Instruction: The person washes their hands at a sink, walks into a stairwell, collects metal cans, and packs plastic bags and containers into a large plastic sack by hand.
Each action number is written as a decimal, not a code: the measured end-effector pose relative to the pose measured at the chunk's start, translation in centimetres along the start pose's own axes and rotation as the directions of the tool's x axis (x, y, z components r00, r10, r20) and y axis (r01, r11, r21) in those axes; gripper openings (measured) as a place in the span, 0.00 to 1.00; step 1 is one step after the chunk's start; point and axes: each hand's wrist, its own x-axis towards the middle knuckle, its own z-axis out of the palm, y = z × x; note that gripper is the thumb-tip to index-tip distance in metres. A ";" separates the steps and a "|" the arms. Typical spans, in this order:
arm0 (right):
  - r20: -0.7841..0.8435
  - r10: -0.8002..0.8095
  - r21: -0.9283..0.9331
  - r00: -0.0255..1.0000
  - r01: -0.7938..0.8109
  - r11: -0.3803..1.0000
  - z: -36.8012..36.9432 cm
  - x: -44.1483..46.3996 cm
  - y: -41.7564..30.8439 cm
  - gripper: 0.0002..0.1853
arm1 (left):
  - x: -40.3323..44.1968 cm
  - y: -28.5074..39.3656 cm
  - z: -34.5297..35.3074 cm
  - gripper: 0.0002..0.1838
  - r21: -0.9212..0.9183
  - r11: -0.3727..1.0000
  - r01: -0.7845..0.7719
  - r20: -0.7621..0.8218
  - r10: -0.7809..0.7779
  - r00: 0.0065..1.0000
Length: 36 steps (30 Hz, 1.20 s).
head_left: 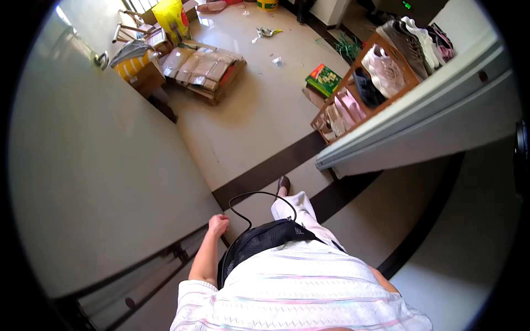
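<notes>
1. Left hand [218,223] with fingers curled, just beside the near edge of the grey door [105,160] — cannot tell whether gripping anything. Right hand out of view, grip impossible to tell.
2. At the waist, near the left hand, a black mesh bag [256,243], with a black cable [256,192] looping out in front.
3. Underfoot, a pale, glossy floor [248,127] with dark strips [265,171] across the doorway.
4. Farther in, flattened cardboard [207,69] near a yellow bag [174,21], plus a crumpled wrapper [269,32].
5. To the right, a brown rack [409,77] of shoes [386,69] — with a green box [324,81] beside it.
</notes>
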 end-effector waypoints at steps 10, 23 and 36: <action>-0.138 -0.385 -0.082 0.912 0.377 0.922 -27.1 0.9 -29.4 0.16 | 1.6 10.2 -2.1 0.12 -0.011 0.948 0.320 -0.086 -0.319 0.944; -0.114 -0.257 0.070 0.960 0.266 0.961 -35.1 5.1 -47.7 0.15 | 26.7 21.4 -15.7 0.10 0.074 0.986 0.151 -0.031 -0.149 0.988; -0.064 -0.107 0.154 0.992 0.115 0.981 -45.9 7.7 -60.0 0.15 | 47.7 52.5 -22.2 0.08 0.005 1.000 0.004 0.031 -0.004 1.000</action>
